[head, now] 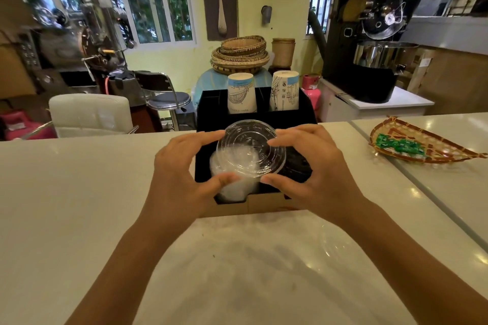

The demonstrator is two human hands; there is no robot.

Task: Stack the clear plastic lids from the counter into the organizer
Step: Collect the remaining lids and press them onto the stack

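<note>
Head view looks down on one pale glossy desk [79,206] that spans the frame, with a seam running along its right side. One black organizer [206,105] with a cardboard-coloured front sits at the middle of the desk; its two far compartments each hold a stack of upturned printed paper cups, one left cup stack [241,93] and one right cup stack [284,91]. Its near left compartment holds a stack of clear lids [232,187], their number too blurred to count; the near right compartment is dark and mostly hidden behind the fingers. One woven tray [417,142] holding green packets lies at the far right. Two bare hands meet over the organizer: the left hand [182,174] and right hand [314,163] pinch opposite edges of one clear plastic lid [250,150], held just above the lid stack.
</note>
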